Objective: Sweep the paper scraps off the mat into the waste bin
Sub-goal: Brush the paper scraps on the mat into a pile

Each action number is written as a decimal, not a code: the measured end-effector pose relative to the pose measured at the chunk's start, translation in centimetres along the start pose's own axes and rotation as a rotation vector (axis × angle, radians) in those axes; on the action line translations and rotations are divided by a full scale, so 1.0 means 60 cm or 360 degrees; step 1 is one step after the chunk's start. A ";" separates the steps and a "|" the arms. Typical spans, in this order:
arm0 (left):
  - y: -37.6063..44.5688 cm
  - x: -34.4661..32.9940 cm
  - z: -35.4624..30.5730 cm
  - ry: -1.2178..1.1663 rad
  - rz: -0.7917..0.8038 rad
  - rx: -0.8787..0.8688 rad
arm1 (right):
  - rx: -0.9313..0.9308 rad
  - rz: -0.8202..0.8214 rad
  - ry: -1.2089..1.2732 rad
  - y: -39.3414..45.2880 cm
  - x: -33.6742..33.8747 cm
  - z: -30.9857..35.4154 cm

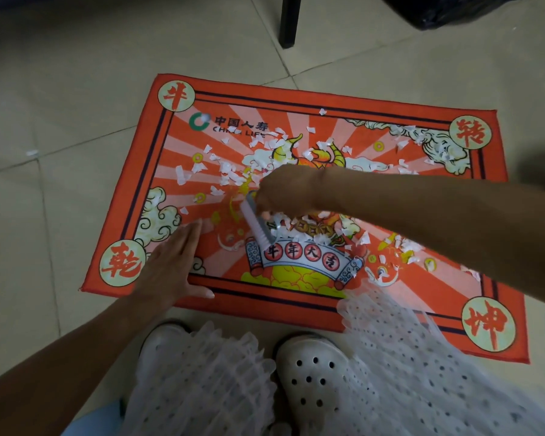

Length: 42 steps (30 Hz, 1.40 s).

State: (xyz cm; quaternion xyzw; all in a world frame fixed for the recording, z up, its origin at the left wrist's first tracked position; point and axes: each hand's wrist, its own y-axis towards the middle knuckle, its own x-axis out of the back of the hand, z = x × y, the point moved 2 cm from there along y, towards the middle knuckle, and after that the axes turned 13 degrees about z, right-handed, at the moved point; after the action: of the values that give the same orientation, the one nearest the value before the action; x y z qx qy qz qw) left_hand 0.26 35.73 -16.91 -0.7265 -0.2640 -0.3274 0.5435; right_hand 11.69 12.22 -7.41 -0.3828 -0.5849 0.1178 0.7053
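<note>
A person crouches at the near edge of a red mat (296,102), two white perforated clogs (315,372) planted on the pale tiled floor (44,89) and a sheer white dotted skirt (406,357) spilling over the mat's near right corner. The left hand (170,265) lies flat on the mat's near left part, fingers straight and together, thumb spread along the dark border line, holding nothing. Just beyond it, at the middle of the mat, the right hand (283,190) reaches in from the right, fingers curled round the top of a small brush (258,225). The brush slants down toward the person, its pale bristles touching the mat just above a printed scroll banner. White paper scraps (233,171) lie scattered over the mat: a dense patch left of and beyond the right hand, a band just beside the brush on its right, more toward the far right corner and the near right side. One scrap (31,153) rests on the tiles well left of the mat. Beyond the mat a dark furniture leg (288,20) stands on the floor, and at the far right corner of the view sits a black bag (447,11); whether it lines a bin cannot be told.
</note>
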 end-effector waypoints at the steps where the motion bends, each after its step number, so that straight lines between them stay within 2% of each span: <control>1: 0.000 0.001 -0.001 0.0012 -0.0009 0.0004 | -0.0039 -0.0005 0.0005 -0.008 -0.002 -0.014; 7: -0.001 -0.003 0.000 -0.0027 -0.0018 0.0017 | -0.0145 0.0045 -0.0154 -0.031 0.008 -0.066; 9: 0.001 -0.002 0.001 -0.0029 -0.0024 0.0003 | -0.0135 -0.0010 -0.0134 -0.032 0.019 -0.067; 16: 0.012 0.001 -0.005 -0.0100 -0.0070 0.0009 | 0.0041 -0.0261 -0.0060 0.019 0.044 0.015; 19: 0.020 -0.005 -0.013 -0.0047 -0.0105 0.0002 | 0.0063 -0.0174 -0.0147 0.027 0.041 0.028; 24: 0.029 -0.013 -0.014 -0.0029 -0.0099 -0.0007 | -0.0083 0.0010 -0.0021 -0.009 0.018 -0.016; 30: 0.028 -0.016 -0.011 -0.0042 -0.0100 -0.0033 | -0.0158 0.0038 -0.0027 -0.035 -0.012 -0.076; 32: 0.026 -0.015 -0.010 -0.0022 -0.0101 -0.0035 | -0.0140 0.0006 -0.0016 -0.037 -0.009 -0.083; 35: 0.023 -0.009 -0.012 -0.0018 -0.0107 -0.0021 | -0.0100 -0.0176 0.0040 -0.034 0.009 -0.077; 42: 0.027 0.000 -0.009 -0.0189 -0.0115 0.0029 | 0.0011 -0.0374 0.0116 0.045 0.041 0.033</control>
State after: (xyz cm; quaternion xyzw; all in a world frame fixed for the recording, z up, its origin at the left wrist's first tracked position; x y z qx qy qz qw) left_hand 1.33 34.78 -17.78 -0.7295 -0.3250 -0.3006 0.5213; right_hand 11.34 16.37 -7.42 -0.3132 -0.5993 0.0223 0.7364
